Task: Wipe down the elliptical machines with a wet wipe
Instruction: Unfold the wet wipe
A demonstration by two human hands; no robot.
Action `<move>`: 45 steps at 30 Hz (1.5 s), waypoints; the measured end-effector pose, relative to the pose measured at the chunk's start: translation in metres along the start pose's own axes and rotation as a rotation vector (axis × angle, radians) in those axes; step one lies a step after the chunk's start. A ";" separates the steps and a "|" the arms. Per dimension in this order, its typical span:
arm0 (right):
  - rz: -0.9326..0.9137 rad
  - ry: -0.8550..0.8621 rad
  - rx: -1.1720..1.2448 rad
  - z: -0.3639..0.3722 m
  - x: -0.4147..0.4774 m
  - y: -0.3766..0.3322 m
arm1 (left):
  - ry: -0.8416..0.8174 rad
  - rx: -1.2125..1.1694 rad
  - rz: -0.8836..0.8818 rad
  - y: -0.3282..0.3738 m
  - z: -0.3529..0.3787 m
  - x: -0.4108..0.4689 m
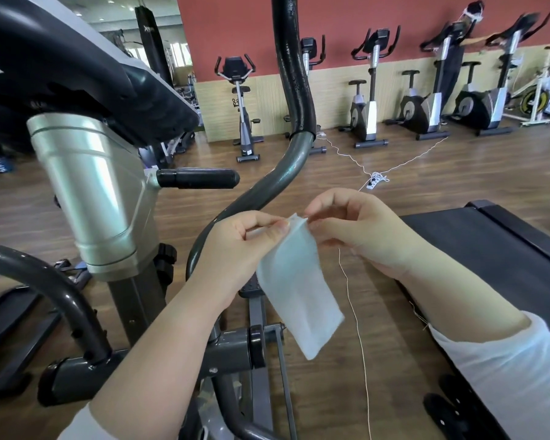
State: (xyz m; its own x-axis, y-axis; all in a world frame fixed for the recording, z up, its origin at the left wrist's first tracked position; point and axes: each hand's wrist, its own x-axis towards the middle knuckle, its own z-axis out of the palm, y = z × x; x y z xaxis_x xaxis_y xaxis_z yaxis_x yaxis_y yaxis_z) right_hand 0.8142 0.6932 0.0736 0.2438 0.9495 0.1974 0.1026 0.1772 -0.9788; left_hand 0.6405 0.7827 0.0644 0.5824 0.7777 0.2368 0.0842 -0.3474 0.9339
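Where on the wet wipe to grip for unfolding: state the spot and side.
Top edge, one hand from each side: the wet wipe hangs folded and limp, and the left hand and right hand pinch it there; its lower part dangles free.

wet wipe (299,287), centre: pale blue-white, plain, no print.
elliptical column (89,198), left: brushed silver.
console (77,68), upper left: black, grey edge.
swing handle (294,90), centre: black foam above, dark grey tube below.
stub grip (197,178): black.
floor (394,166): mid-brown, wood-plank pattern.
back wall (235,27): brick red.
lower panel (331,96): beige, fine stripes.
treadmill belt (477,246), right: black.
sleeve (515,376), lower right: white.
floor cable (375,179): white.
exercise bikes (367,122) along wall: black and silver.
spin bike (535,98), far right: white frame, yellow wheel.
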 end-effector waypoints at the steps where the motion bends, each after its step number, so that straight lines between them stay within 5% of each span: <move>1: -0.008 -0.021 -0.040 0.001 -0.001 -0.001 | 0.025 0.015 0.006 0.000 0.000 0.000; 8: -0.182 0.053 -0.178 0.006 -0.001 -0.001 | 0.105 0.120 0.086 0.000 0.000 -0.001; 16: -0.154 0.103 -0.396 0.009 0.001 0.003 | 0.097 0.044 0.092 0.004 0.001 -0.005; 34: -0.151 0.111 -0.272 0.017 0.005 0.018 | 0.074 -0.037 0.054 0.006 0.001 -0.005; 41: -0.147 0.118 -0.316 0.013 0.002 0.022 | 0.285 -0.038 0.029 -0.006 0.001 0.001; 45: -0.153 0.079 -0.320 0.015 0.002 0.025 | 0.240 0.019 0.000 -0.007 0.002 0.001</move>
State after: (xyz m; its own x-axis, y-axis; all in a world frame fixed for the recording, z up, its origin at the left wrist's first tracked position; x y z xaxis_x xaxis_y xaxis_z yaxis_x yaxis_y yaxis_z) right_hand 0.8028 0.7040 0.0485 0.2746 0.8933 0.3559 0.4371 0.2137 -0.8737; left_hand 0.6422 0.7850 0.0576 0.3740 0.8791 0.2954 0.1013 -0.3554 0.9292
